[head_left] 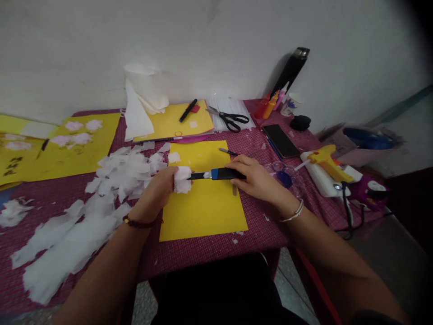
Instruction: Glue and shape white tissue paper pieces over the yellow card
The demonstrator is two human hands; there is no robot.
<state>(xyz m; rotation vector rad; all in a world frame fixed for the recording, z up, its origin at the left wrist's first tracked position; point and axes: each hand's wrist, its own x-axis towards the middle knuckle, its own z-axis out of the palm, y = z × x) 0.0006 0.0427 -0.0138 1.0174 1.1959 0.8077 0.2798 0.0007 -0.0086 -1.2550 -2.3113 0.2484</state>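
My left hand [158,189] is closed around a small wad of white tissue [182,179], held just above a yellow paper sheet [206,207] on the table. My right hand [257,178] grips a black and blue utility knife [219,174] by its handle. The knife lies level and its tip points left, touching the tissue wad. Both hands hover over the upper part of the yellow sheet.
Several torn white tissue pieces [125,169] litter the red checked tablecloth [203,253] at left. Behind lie scissors [232,119], a yellow card stack [179,122], a phone [280,141], glue bottles [270,104] and a yellow glue gun [326,160]. Decorated yellow sheets [77,144] sit far left.
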